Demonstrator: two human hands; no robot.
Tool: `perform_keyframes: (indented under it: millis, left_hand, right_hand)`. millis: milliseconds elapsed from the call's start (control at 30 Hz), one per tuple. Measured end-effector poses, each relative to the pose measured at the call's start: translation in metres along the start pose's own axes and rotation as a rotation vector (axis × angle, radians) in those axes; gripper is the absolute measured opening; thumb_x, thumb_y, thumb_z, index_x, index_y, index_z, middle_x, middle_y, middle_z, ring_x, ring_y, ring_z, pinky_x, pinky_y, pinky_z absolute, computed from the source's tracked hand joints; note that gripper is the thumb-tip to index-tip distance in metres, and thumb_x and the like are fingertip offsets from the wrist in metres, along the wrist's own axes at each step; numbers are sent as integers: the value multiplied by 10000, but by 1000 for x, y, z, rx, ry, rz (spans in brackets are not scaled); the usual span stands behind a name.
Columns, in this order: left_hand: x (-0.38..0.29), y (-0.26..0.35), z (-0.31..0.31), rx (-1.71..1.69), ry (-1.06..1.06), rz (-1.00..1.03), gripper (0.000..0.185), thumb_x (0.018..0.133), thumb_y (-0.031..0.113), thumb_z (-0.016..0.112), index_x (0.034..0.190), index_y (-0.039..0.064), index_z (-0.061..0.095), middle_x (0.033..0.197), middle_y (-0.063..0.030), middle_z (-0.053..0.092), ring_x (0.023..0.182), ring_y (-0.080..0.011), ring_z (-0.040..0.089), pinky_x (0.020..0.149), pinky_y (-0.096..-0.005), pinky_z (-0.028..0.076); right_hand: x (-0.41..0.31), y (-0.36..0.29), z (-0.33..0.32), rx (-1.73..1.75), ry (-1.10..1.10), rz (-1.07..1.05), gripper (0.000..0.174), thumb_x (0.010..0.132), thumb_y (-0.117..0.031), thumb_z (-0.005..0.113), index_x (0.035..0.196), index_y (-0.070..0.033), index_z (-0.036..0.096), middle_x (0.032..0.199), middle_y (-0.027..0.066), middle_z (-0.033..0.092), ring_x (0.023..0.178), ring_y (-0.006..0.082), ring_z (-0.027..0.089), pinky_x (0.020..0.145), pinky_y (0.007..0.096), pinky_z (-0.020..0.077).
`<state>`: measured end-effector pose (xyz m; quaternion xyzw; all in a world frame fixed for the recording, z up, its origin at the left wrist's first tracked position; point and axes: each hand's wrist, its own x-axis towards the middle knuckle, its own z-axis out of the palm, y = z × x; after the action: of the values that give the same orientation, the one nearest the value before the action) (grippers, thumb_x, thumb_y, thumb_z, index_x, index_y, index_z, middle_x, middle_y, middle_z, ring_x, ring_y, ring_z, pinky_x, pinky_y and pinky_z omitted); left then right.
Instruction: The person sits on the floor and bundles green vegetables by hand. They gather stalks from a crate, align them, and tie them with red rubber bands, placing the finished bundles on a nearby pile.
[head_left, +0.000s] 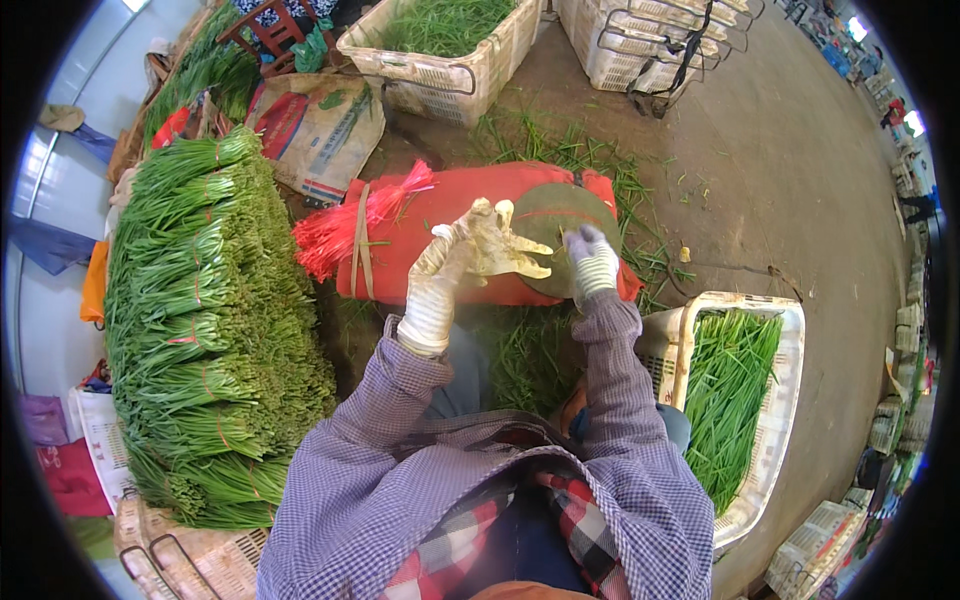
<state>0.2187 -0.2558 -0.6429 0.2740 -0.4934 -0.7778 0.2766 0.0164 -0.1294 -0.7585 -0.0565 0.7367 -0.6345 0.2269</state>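
Observation:
My left hand (435, 277) wears a whitish knit glove with a striped cuff. It appears to grip a stained, yellowish glove (499, 247) whose fingers splay to the right; how far that glove is pulled on is unclear. Over a grey-green round disc (544, 202), my right hand (590, 255) has its gloved fingers bent, slightly blurred; whether it holds anything is hidden. The disc lies on a low, red-covered work surface (465, 187) before my knees. At its left end, a tan strap (361, 240) crosses a bunch of red plastic ties (330, 236).
Tied bundles of leafy greens, like chives, form a tall stack (217, 322) on my left. Loose greens (731, 390) fill a white plastic crate (791, 375) at my right. Ahead stand another filled crate (427, 82) and stacked crates (600, 52). Cut leaves (532, 139) litter the floor.

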Motion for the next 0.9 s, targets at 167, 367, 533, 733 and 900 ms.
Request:
perform_keyframes:
  millis: [167, 367, 533, 733, 900]
  left_hand:
    - [-8, -6, 29, 21, -151, -84, 325, 1007, 173, 612, 1301, 36, 640, 1114, -24, 700, 921, -81, 656, 720, -224, 541]
    - [-46, 12, 28, 126, -18, -121, 267, 977, 310, 666, 1039, 51, 687, 804, -14, 687, 588, -80, 608, 447, -215, 452]
    - [-80, 30, 22, 39, -9, -126, 267, 950, 330, 696, 947, 64, 715, 681, 4, 639, 462, -70, 488, 403, -216, 351]
    - [-92, 40, 21, -120, -236, -175, 326, 1023, 345, 581, 1112, 42, 662, 849, -34, 686, 572, -124, 600, 465, -259, 456]
    - [-95, 42, 24, -676, -577, -221, 479, 1065, 364, 457, 1387, 11, 490, 1286, -149, 628, 1097, -264, 642, 891, -434, 553]
  right_hand:
    - [-67, -89, -6, -218, -272, -684, 718, 770, -243, 832, 1389, -42, 528, 1326, 169, 567, 1213, 276, 573, 996, 386, 502]
    - [-102, -142, -27, 61, 36, -460, 161, 998, -154, 600, 968, -14, 674, 896, 45, 686, 830, 121, 601, 783, 272, 492]
    - [-125, -145, -49, 328, 25, -554, 195, 1001, -209, 620, 988, -23, 677, 889, 6, 677, 829, 92, 574, 794, 256, 456]
    - [-149, -156, -92, 65, 227, -495, 150, 952, -94, 667, 1046, 22, 687, 904, 31, 684, 858, 109, 595, 791, 266, 496]
    - [-224, -148, -124, 361, 170, -463, 336, 944, -191, 704, 1208, -17, 591, 1033, 68, 634, 894, 137, 611, 847, 263, 501]
